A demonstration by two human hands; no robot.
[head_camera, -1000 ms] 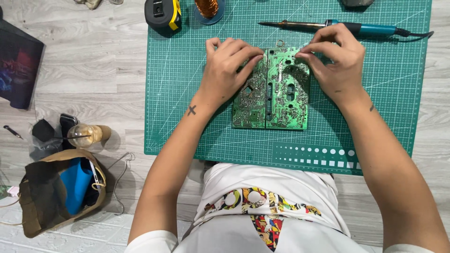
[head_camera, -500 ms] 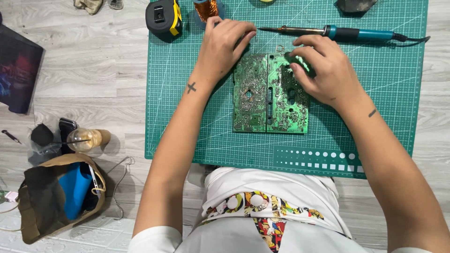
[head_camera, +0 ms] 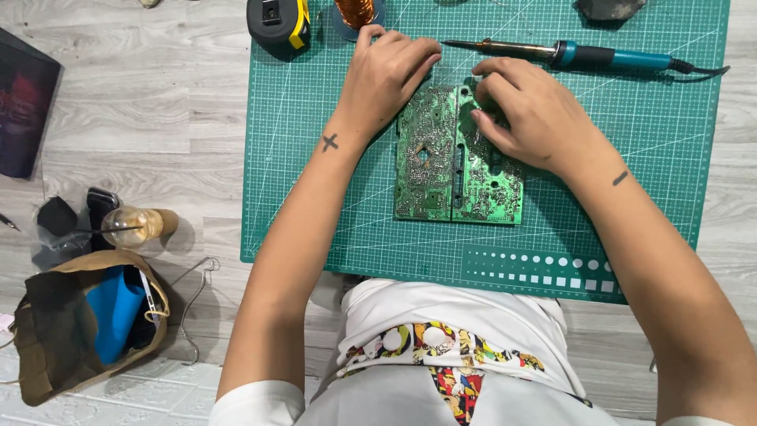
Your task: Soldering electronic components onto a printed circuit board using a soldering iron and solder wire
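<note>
Both hands have shifted slightly up the green circuit board [head_camera: 457,158]. Left hand [head_camera: 385,75] rests curled at its top-left corner; right hand [head_camera: 527,110], fingers bent together, presses its upper right part, near the soldering iron [head_camera: 583,55].

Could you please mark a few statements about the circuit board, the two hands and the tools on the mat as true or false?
1. The circuit board lies on a green cutting mat. True.
2. The right hand holds the soldering iron. False: the iron lies on the mat beyond it, untouched.
3. The left hand rests at the board's top left corner. True.
4. A tape measure sits at the mat's top left. True.
5. The brown bag lies on the mat. False: it is on the floor, left of the mat.
</note>
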